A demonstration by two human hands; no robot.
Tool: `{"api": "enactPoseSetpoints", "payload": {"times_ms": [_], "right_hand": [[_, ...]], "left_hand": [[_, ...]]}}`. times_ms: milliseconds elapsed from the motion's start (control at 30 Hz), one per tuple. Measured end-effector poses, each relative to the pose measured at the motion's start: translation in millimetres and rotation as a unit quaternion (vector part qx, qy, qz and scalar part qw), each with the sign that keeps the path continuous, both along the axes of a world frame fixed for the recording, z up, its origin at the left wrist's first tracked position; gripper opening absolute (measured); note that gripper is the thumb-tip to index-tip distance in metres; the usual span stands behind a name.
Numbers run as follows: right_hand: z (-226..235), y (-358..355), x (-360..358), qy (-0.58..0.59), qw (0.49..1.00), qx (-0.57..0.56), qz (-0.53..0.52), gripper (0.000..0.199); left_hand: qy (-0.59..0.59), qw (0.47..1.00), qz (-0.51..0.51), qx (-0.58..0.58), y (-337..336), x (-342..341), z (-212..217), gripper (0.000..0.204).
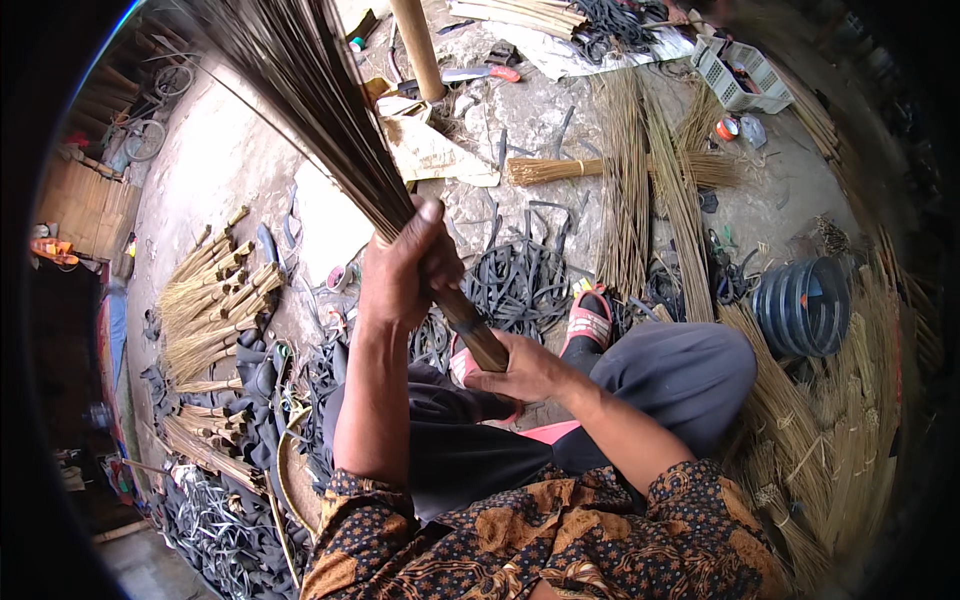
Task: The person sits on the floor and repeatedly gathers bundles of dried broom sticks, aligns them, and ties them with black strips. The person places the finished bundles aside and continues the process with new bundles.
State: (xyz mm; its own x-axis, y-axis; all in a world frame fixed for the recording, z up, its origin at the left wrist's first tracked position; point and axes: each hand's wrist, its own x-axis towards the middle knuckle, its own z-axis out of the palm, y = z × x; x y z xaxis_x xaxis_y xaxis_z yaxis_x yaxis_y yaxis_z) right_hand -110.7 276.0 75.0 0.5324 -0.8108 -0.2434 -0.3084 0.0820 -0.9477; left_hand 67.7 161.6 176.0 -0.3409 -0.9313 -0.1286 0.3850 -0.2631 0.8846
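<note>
A long bundle of dark thin sticks, a stick broom (335, 120), slants from my lap up to the far left, its loose ends fanning out and blurred. My left hand (408, 268) is wrapped round its middle, thumb lying along the sticks. Lower down, my right hand (525, 368) grips the butt end, just below a dark band around the bundle. Beneath the broom, a tangle of black rubber strips (515, 285) lies on the ground in front of my feet.
Short tied brooms (215, 300) lie in rows at the left. Long stick bundles (625, 180) cross at the far right. A dark ribbed bucket (800, 307) lies on its side among more bundles. A wooden post (416, 50), a red-handled knife (480, 74) and a white crate (735, 80) are farther off.
</note>
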Motion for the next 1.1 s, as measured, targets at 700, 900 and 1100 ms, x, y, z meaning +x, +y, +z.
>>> {"api": "enactPoseSetpoints", "payload": {"times_ms": [700, 900, 1100], "right_hand": [[75.1, -42.6, -191.6, 0.306, 0.904, -0.056, -0.293, 0.057], [72.7, -46.1, -195.0, 0.365, 0.899, -0.069, -0.233, 0.060], [82.6, -35.1, -190.9, 0.359, 0.913, -0.015, -0.193, 0.061]], "left_hand": [[-0.272, 0.920, 0.270, -0.087, -201.4, -65.4, -302.1, 0.029], [-0.345, 0.919, 0.185, -0.040, -171.7, -35.1, -304.2, 0.024], [-0.301, 0.880, 0.360, -0.077, -178.1, 84.6, -216.0, 0.035]]}}
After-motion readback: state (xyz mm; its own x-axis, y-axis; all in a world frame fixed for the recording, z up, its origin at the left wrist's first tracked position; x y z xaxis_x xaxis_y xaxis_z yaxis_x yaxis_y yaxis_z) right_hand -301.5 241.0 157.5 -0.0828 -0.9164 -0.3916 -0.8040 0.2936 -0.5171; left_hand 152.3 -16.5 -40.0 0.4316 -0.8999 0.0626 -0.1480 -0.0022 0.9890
